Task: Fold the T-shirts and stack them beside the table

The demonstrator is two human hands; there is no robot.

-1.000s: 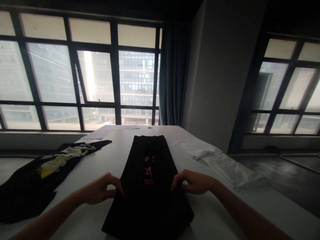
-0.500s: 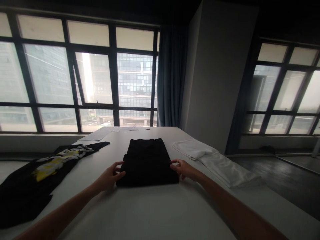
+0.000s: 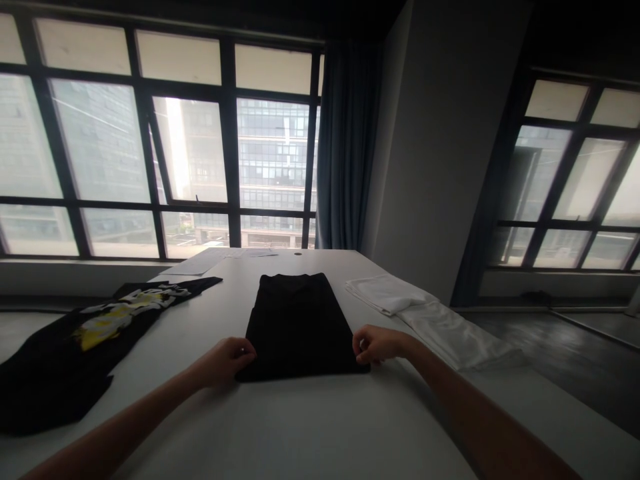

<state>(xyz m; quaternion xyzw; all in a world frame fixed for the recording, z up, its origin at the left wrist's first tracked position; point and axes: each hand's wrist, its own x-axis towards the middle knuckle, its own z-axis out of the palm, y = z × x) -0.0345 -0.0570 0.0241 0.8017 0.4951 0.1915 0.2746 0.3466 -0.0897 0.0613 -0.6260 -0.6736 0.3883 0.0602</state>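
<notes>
In the middle of the white table lies a folded black shirt (image 3: 303, 327), flat, with its narrower end away from me. My left hand (image 3: 231, 359) is closed at its near left edge, thumb and forefinger pinched on the cloth. At the near right corner my right hand (image 3: 377, 345) is closed in a similar pinch, fingers curled. To the left a black T-shirt (image 3: 55, 363) with a yellow and white print is spread out. Folded white cloth (image 3: 425, 313), probably a garment, lies right of my right hand.
The white table (image 3: 310, 427) runs away from me toward the windows. Sheets of paper (image 3: 197, 261) lie at its far left, and a small dark round spot (image 3: 298, 254) is near the far edge. Behind stand a blue curtain (image 3: 345, 153) and a pillar (image 3: 440, 147).
Both hands have come nearer to me along the shirt's sides, and their fingers have closed from a looser hold. The shirt's crosswise fold line no longer shows; it looks smoother.
</notes>
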